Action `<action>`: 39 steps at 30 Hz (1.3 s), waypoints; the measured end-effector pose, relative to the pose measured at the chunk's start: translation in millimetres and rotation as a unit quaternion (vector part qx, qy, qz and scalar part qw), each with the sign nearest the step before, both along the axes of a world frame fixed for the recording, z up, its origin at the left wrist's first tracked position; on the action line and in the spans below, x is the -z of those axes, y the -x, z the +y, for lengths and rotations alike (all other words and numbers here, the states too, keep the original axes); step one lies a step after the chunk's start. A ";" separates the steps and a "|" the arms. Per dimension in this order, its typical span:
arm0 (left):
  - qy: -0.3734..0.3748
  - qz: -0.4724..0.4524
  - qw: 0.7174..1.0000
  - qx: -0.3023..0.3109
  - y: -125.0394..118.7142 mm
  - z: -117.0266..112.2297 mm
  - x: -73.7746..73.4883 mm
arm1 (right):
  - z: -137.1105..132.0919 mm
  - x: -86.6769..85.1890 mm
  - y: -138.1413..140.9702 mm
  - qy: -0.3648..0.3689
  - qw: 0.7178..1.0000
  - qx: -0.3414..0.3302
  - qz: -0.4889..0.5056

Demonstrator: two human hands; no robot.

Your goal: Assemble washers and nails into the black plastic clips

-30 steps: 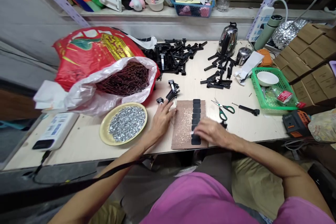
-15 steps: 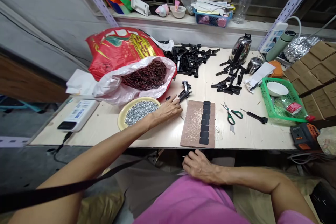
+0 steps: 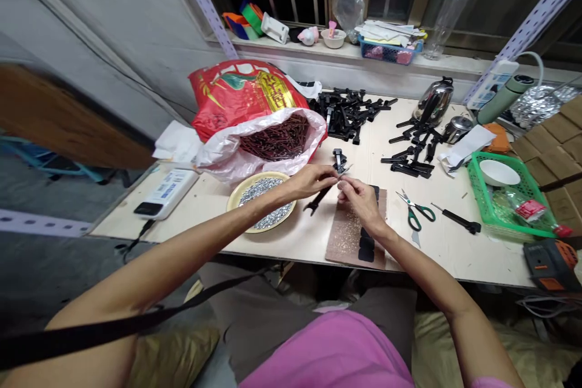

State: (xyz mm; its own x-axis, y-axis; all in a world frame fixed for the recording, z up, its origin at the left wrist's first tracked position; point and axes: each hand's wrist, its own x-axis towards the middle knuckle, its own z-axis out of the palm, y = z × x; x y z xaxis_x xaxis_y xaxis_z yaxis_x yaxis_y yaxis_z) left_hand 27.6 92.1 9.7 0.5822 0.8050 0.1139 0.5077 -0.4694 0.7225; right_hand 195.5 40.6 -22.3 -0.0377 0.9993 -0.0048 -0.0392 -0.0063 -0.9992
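The part (image 3: 319, 198) in the grip is black. Below it lies a brown, glitter-speckled board (image 3: 345, 233) with black pads (image 3: 366, 250); left, a yellow plate (image 3: 231, 199) of silver bits (image 3: 257, 188); right, green-handled scissors (image 3: 421, 213); beyond, a red bag (image 3: 240, 94) printed gold and green.

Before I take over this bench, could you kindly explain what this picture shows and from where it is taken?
There is no machine: a camera worn on a person's head looks down at their two bare hands. The left hand pinches a slim black part; the right hand meets its upper end, though what it grips is too small to tell. On the table lie a yellow plate of small silvery pieces, a brown sheet with black pads, green scissors and a pile of black parts.
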 end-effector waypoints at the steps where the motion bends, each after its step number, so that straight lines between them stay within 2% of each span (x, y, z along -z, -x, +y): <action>1: 0.038 -0.022 0.999 -0.023 -2.3 -6.2 -4.6 | 2.9 -0.6 7.4 0.004 0.999 0.003 0.034; 4: 0.139 -0.064 0.987 -0.047 3.3 -22.7 -14.6 | 4.3 -3.7 25.2 0.002 0.996 0.014 0.085; 5: 0.152 -0.063 0.985 -0.051 10.3 -26.7 -15.3 | 4.0 -5.1 28.8 0.003 0.996 0.016 0.092; 7: 0.125 -0.023 0.989 -0.079 31.7 -32.6 -11.3 | 3.9 -8.3 31.9 0.000 0.994 0.020 0.105; 9: 0.032 0.074 0.986 -0.145 59.3 -36.5 0.1 | 5.0 -13.0 29.9 -0.015 0.993 0.022 0.114; 10: -0.009 0.139 0.976 -0.170 73.3 -38.3 8.0 | 5.5 -15.9 27.4 -0.023 0.994 0.018 0.110; 11: -0.036 0.200 0.961 -0.185 86.1 -40.1 16.8 | 5.7 -18.9 24.4 -0.029 0.995 0.009 0.096; 13: -0.060 0.285 0.941 -0.173 105.5 -44.4 34.8 | 4.6 -24.3 18.3 -0.047 0.998 -0.014 0.040; 16: -0.075 0.333 0.926 -0.158 117.2 -49.9 54.7 | -0.5 -26.8 12.9 -0.093 0.993 -0.042 -0.066; 19: -0.052 0.326 0.931 -0.158 118.6 -50.0 61.5 | -6.7 -22.8 12.8 -0.116 0.981 -0.059 -0.146; 21: -0.033 0.273 0.947 -0.165 119.5 -48.5 61.1 | -10.1 -20.0 14.4 -0.127 0.972 -0.063 -0.190; 23: -0.008 0.177 0.962 -0.207 120.7 -48.3 58.7 | -12.5 -18.9 16.9 -0.142 0.961 -0.068 -0.229; 27: 0.026 0.048 0.953 -0.297 118.5 -51.6 53.5 | -13.5 -17.8 28.2 -0.181 0.930 -0.112 -0.301; 29: 0.107 -0.056 0.925 -0.360 115.2 -52.3 51.9 | -11.9 -14.2 39.0 -0.197 0.911 -0.147 -0.332; 31: 0.211 -0.191 0.883 -0.374 111.5 -52.2 50.6 | -9.0 -8.8 53.0 -0.206 0.896 -0.176 -0.351; 33: 0.276 -0.306 0.834 -0.368 107.6 -52.7 48.3 | -5.8 -3.3 68.1 -0.213 0.887 -0.196 -0.360; 36: 0.317 -0.391 0.785 -0.361 101.9 -57.1 43.0 | -2.2 1.6 87.1 -0.224 0.880 -0.208 -0.364; 39: 0.324 -0.437 0.764 -0.348 97.7 -63.5 37.5 | -0.6 1.7 97.8 -0.232 0.876 -0.199 -0.373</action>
